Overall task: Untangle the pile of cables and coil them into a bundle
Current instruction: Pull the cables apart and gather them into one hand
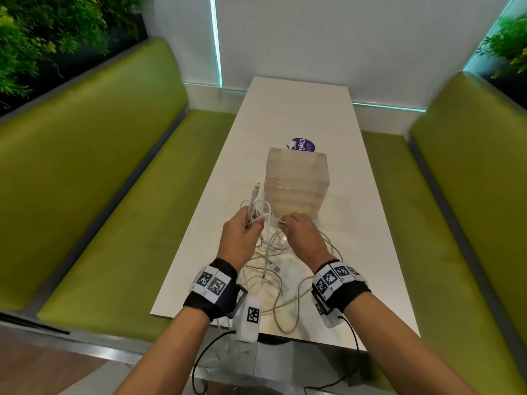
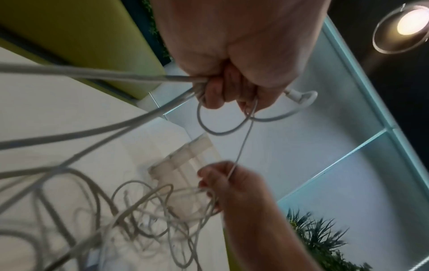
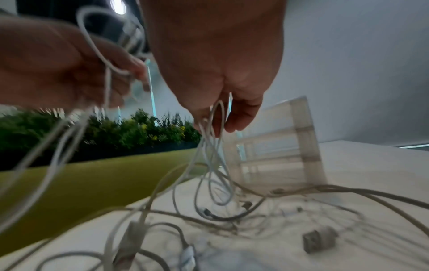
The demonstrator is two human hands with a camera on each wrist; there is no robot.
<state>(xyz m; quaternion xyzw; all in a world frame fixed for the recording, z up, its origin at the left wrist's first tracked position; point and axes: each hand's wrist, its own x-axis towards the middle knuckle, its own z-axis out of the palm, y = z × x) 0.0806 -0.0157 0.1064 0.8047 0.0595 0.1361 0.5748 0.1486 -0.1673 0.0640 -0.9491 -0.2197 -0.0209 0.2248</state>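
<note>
A tangled pile of white and cream cables point(image 1: 281, 277) lies on the near end of the white table point(image 1: 370, 195). My left hand point(image 1: 242, 232) is raised above the pile and grips several white cable strands point(image 2: 139, 78); one connector end point(image 1: 257, 186) sticks up past its fingers. My right hand point(image 1: 299, 229) hovers just right of it and pinches thin white cable loops point(image 3: 216, 128) that hang down into the pile. A thin strand point(image 2: 241, 143) runs taut between the two hands. Loose plugs point(image 3: 318, 238) lie among the cables.
A translucent stack of plastic boxes point(image 1: 296, 183) stands on the table right behind the hands. A purple round sticker point(image 1: 303, 144) lies beyond it. Green benches point(image 1: 99, 181) flank the table on both sides. Some cable hangs over the near table edge point(image 1: 228, 332).
</note>
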